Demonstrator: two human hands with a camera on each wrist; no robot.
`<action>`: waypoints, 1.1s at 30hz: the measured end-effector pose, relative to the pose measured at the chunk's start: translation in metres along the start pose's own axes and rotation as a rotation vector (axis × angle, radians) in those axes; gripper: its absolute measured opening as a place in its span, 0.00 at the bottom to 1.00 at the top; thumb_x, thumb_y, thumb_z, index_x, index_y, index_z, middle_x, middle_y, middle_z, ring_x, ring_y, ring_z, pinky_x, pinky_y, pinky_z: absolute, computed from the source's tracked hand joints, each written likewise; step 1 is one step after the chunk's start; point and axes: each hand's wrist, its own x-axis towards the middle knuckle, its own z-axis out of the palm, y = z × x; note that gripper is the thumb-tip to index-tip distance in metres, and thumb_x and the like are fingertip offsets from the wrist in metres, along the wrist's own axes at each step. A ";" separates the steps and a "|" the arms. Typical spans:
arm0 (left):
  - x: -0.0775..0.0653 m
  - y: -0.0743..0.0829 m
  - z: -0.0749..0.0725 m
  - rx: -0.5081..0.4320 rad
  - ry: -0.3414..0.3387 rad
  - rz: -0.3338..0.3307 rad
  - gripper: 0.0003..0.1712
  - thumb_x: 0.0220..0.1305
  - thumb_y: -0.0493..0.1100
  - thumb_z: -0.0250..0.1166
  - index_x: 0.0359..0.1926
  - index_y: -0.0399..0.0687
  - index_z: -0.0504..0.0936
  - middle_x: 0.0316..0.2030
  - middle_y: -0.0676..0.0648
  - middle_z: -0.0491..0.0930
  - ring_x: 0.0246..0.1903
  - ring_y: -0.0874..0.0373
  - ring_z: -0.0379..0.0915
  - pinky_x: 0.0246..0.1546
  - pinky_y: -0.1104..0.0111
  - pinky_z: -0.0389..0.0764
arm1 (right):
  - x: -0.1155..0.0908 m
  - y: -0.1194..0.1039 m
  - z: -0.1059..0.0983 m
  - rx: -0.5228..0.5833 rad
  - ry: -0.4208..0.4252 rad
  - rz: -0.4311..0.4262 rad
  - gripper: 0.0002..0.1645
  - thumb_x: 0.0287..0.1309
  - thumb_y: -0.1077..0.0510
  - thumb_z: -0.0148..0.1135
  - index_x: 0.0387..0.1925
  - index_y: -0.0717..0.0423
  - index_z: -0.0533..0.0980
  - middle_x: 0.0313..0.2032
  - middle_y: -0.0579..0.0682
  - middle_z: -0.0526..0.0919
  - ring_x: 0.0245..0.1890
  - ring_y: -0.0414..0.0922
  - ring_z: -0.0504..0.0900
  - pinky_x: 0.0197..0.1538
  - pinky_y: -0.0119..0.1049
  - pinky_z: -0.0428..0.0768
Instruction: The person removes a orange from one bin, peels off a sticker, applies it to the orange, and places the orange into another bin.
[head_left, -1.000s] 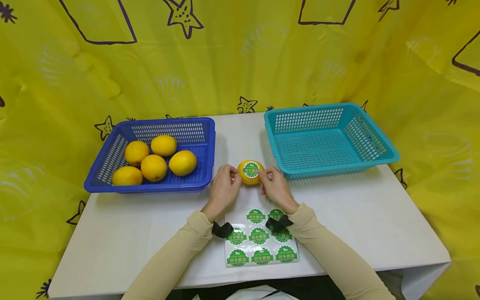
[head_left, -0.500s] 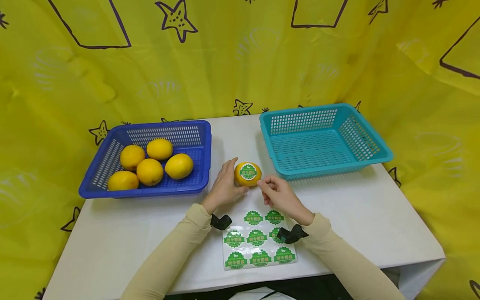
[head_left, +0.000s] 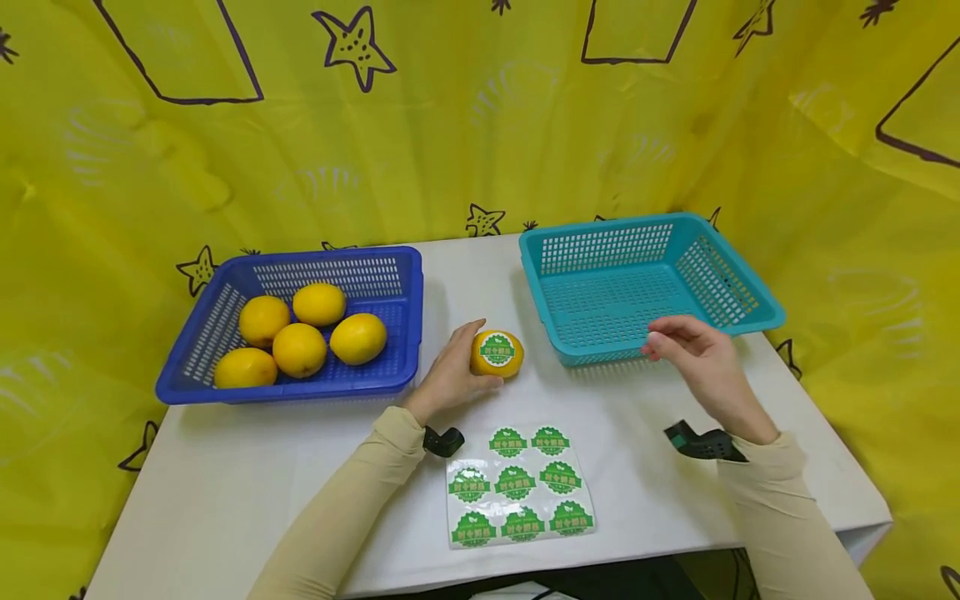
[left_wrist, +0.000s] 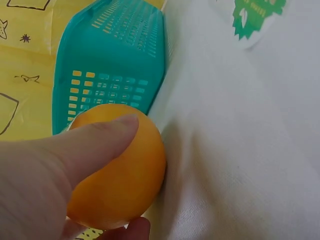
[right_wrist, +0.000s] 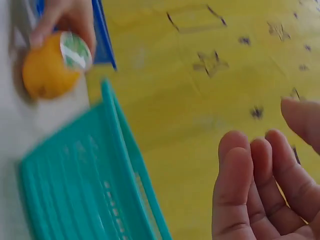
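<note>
Left: rigid blue perforated basket (head_left: 375, 277), five smooth yellow fruits (head_left: 300, 352) inside. Beside it on white cloth (head_left: 626, 467), the left hand (head_left: 453, 372) grips a rounded stickered fruit (left_wrist: 127, 175), judged firm, moderately weighty, slightly slick and bruisable, best held round its flanks, clear of the glossy label (head_left: 497, 348). Right: teal lattice basket (head_left: 615, 296); the right hand (head_left: 701, 367), loosely curled, holds nothing visible near its front rim.

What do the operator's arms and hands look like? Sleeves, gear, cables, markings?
Left sleeve and right sleeve: long, plain beige. Left hand and right hand: bare, no gloves visible. Black angular left wrist device and right wrist device; no cables seen on either.
</note>
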 end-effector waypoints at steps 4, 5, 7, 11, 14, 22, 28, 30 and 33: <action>0.001 -0.002 0.001 -0.011 -0.019 0.004 0.56 0.52 0.46 0.78 0.75 0.47 0.54 0.70 0.43 0.57 0.66 0.49 0.59 0.66 0.57 0.57 | -0.005 0.001 -0.041 0.109 0.094 -0.064 0.14 0.62 0.79 0.53 0.50 0.78 0.73 0.42 0.55 0.82 0.40 0.46 0.83 0.47 0.30 0.79; 0.001 -0.003 0.001 -0.016 -0.021 0.006 0.55 0.52 0.46 0.78 0.74 0.47 0.54 0.70 0.43 0.58 0.66 0.50 0.59 0.66 0.57 0.58 | -0.006 0.002 -0.051 0.138 0.125 -0.077 0.15 0.62 0.80 0.52 0.50 0.80 0.72 0.42 0.55 0.83 0.41 0.46 0.83 0.48 0.30 0.78; 0.001 -0.005 0.002 -0.026 -0.022 0.011 0.54 0.52 0.46 0.77 0.74 0.47 0.56 0.69 0.44 0.60 0.65 0.50 0.60 0.66 0.58 0.59 | -0.008 0.005 -0.072 0.185 0.198 -0.095 0.17 0.60 0.82 0.51 0.51 0.82 0.71 0.43 0.57 0.83 0.43 0.47 0.82 0.50 0.30 0.77; 0.002 -0.006 0.003 -0.039 -0.011 0.006 0.52 0.52 0.47 0.78 0.72 0.46 0.58 0.67 0.44 0.63 0.62 0.51 0.63 0.64 0.59 0.61 | -0.013 0.011 -0.111 0.115 0.378 -0.047 0.21 0.59 0.80 0.56 0.54 0.76 0.74 0.48 0.52 0.83 0.44 0.42 0.81 0.47 0.24 0.77; 0.001 -0.006 0.003 -0.045 0.006 -0.014 0.51 0.51 0.48 0.78 0.71 0.45 0.59 0.65 0.43 0.65 0.60 0.50 0.65 0.63 0.59 0.63 | -0.015 0.014 -0.134 -0.013 0.464 0.079 0.27 0.59 0.73 0.62 0.61 0.65 0.74 0.58 0.46 0.77 0.45 0.35 0.80 0.45 0.19 0.74; -0.007 0.001 -0.002 -0.088 0.059 -0.019 0.51 0.50 0.52 0.78 0.69 0.42 0.61 0.62 0.42 0.67 0.56 0.51 0.68 0.60 0.58 0.67 | -0.013 0.026 -0.161 -0.199 0.350 0.373 0.45 0.67 0.57 0.60 0.76 0.51 0.46 0.75 0.37 0.46 0.70 0.31 0.51 0.63 0.21 0.57; -0.010 0.018 -0.009 -0.152 0.109 0.058 0.49 0.50 0.54 0.78 0.67 0.43 0.64 0.58 0.44 0.69 0.51 0.55 0.69 0.53 0.63 0.74 | -0.008 0.034 -0.163 0.107 0.326 0.322 0.45 0.67 0.65 0.57 0.75 0.62 0.43 0.76 0.48 0.43 0.47 0.28 0.79 0.50 0.21 0.72; -0.008 0.030 -0.014 -0.176 0.126 0.105 0.47 0.51 0.53 0.77 0.66 0.43 0.64 0.56 0.45 0.69 0.49 0.56 0.70 0.48 0.66 0.77 | -0.006 0.036 -0.163 0.162 0.326 0.313 0.44 0.67 0.67 0.56 0.75 0.64 0.43 0.76 0.51 0.42 0.46 0.31 0.80 0.50 0.22 0.73; 0.000 0.052 -0.021 -0.180 0.122 0.176 0.46 0.54 0.52 0.76 0.67 0.42 0.63 0.56 0.45 0.69 0.48 0.57 0.69 0.44 0.69 0.78 | -0.006 0.036 -0.163 0.194 0.315 0.310 0.44 0.67 0.68 0.55 0.75 0.64 0.41 0.74 0.51 0.47 0.47 0.32 0.80 0.51 0.23 0.73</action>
